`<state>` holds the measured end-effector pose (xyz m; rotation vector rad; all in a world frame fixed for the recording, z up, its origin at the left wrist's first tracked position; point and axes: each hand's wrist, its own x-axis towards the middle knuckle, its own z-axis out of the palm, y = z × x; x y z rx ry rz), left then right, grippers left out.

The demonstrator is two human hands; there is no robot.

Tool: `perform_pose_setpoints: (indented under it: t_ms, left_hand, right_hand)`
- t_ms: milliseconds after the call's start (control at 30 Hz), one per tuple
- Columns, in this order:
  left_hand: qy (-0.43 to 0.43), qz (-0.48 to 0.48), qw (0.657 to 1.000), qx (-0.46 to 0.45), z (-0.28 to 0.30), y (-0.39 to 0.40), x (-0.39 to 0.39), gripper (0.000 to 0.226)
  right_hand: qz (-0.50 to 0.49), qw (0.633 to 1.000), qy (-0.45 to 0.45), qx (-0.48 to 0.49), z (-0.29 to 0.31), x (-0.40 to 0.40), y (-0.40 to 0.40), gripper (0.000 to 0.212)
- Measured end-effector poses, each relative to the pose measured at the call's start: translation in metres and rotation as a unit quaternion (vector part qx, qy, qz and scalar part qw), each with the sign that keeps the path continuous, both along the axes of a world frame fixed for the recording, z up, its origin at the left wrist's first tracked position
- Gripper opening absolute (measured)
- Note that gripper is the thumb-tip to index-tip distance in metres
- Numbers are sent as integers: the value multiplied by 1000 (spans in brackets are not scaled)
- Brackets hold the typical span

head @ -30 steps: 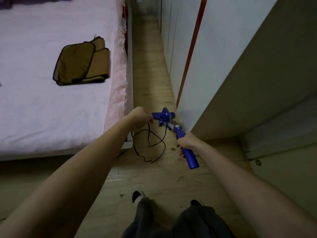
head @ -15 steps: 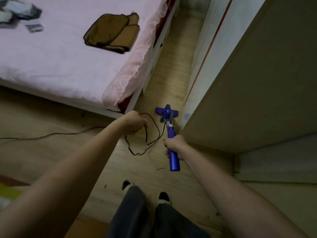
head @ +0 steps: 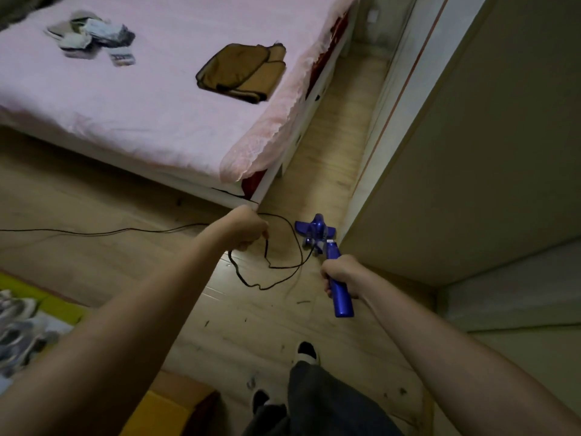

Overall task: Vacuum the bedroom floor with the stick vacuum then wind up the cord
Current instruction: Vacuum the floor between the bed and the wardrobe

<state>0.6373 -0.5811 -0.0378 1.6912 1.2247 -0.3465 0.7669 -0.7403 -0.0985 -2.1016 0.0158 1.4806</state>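
Hands (head: pixel 248 229): one cord (head: pixel 283 265), one vacuum (head: pixel 333 272)

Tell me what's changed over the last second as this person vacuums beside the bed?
The view swung left, bringing more floor and the cord trailing off to the left into sight, along with shoes on a mat. The vacuum head has stayed at the wardrobe corner. Nothing was taken or let go: the left hand still grips the cord's loops, the right hand still holds the blue stick vacuum.
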Motion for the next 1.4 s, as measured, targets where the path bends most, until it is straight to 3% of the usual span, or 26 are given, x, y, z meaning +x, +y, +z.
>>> perform_pose_setpoints:
  t_ms: [400,833,1033,1233,1400]
  left_hand:
    - [-42,-58,997,-22,-11,-51,-21,27]
    - [-19,7,999,-30,-25,-67,-26,25]
    - [-21,-6,999,-32,-23,-85,-8,24]
    - [-14,-14,999,-24,-26,-86,9,26]
    - [-24,-31,999,-20,-25,-90,26,26]
  right_hand:
    - [21,1000,12,-14,25,-46,-66,13]
    - [57,998,-33,-21,-3,17,-39,13]
    - [69,997,-28,-30,-12,12,-73,38]
    - [84,996,21,-35,27,8,-98,12]
    - [70,997,16,-32,35,5,-109,13]
